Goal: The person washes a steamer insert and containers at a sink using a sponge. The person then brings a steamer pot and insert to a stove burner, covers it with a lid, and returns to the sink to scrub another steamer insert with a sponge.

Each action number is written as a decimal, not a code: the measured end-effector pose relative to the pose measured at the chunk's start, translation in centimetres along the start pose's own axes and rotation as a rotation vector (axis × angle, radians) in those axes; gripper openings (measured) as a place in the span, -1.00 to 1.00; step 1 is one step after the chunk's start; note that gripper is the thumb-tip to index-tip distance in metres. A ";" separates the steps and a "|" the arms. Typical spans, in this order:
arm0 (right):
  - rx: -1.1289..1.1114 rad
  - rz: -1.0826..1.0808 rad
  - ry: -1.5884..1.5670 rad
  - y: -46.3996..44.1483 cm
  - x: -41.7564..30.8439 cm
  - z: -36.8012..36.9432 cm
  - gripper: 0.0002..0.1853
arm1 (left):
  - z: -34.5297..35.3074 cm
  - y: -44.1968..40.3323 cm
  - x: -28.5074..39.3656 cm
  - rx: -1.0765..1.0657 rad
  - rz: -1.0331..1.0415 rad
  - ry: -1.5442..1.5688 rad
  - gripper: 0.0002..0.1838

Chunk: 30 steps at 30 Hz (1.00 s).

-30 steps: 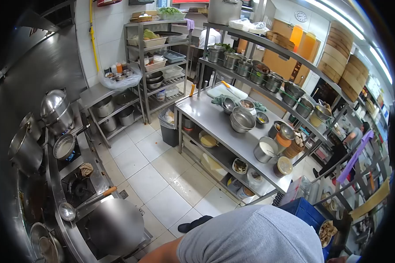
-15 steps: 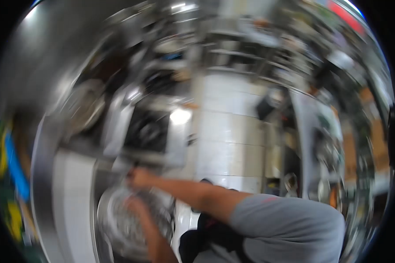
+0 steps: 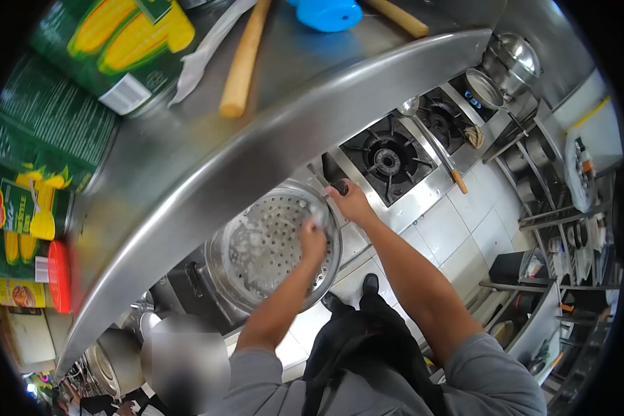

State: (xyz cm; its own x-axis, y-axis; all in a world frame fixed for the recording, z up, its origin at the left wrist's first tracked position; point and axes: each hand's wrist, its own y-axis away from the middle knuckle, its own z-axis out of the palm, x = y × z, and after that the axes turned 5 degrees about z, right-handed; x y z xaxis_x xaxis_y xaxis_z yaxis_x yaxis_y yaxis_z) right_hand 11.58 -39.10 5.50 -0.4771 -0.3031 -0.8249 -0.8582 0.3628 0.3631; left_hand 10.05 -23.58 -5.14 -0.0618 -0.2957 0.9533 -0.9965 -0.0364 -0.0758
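Note:
A large round metal pot stands below the shelf, with a perforated metal plate inside it. Whitish wet patches lie across the holes. My left hand is over the right side of the perforated plate, its fingers curled; what they hold, if anything, I cannot make out. Just beyond the pot's far right rim, my right hand is closed around a small dark knob-like piece, beside the stove's edge. What that piece belongs to is hidden.
A stove burner lies right of the pot, with a wooden-handled ladle across the stovetop. Overhead, a steel shelf edge carries green corn cans and a wooden handle. A shelving rack stands at right.
The view has swung round and sharpened, bringing the shelf and cans overhead. My hands, close together over the pot before, are now a little apart, the right one at the far rim.

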 end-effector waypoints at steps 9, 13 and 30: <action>-0.079 -0.002 -0.131 0.4 -0.5 0.1 -0.49 | -0.1 2.3 -3.2 -0.060 0.198 -0.226 -0.65; -0.103 -0.014 -0.133 0.3 -0.6 0.3 -0.54 | 0.3 -2.1 -4.3 0.147 0.303 -0.297 -0.69; -0.412 -0.176 0.207 -6.6 -5.6 3.0 -0.38 | -1.4 -3.8 -2.8 0.323 0.006 -0.051 -0.89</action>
State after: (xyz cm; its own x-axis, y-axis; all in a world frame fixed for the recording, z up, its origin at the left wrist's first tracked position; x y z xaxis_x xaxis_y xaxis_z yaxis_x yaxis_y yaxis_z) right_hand 20.48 -37.12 6.40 -0.3095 -0.5126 -0.8009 -0.9128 -0.0757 0.4012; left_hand 13.90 -21.29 -7.08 -0.0561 -0.3439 0.9373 -0.9259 -0.3334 -0.1777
